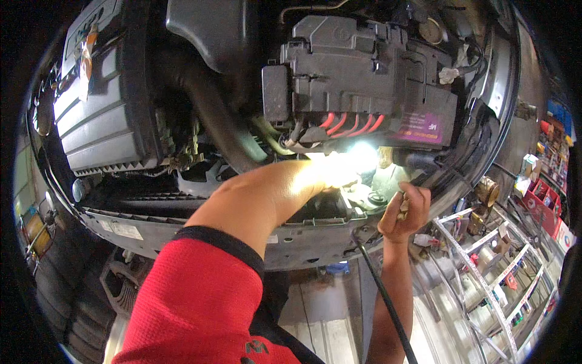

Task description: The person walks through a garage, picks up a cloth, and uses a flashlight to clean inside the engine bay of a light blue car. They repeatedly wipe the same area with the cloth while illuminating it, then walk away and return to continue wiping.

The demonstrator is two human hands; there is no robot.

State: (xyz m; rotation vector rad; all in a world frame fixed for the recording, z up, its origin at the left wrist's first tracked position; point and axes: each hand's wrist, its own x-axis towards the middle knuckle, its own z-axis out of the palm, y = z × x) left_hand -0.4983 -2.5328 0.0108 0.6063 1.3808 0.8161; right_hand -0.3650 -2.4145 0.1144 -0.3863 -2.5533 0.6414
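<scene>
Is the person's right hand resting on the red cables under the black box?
No, the right hand grips a tool handle at the engine bay's front edge, well below the red cables.

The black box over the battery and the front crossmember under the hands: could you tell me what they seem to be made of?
The black box looks like moulded plastic, matt, with ribs and clip seams. The front crossmember looks like stamped sheet metal, painted grey and dusty, with punched holes; the coating is uncertain.

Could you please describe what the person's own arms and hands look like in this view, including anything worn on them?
The left arm wears a short red knit sleeve with a dark band at its hem; the forearm below it is bare. The left hand is washed out by bright light, so no glove or ring can be made out. The right arm is bare in view, and the right hand is gloveless, with no watch or wristband visible.
</scene>
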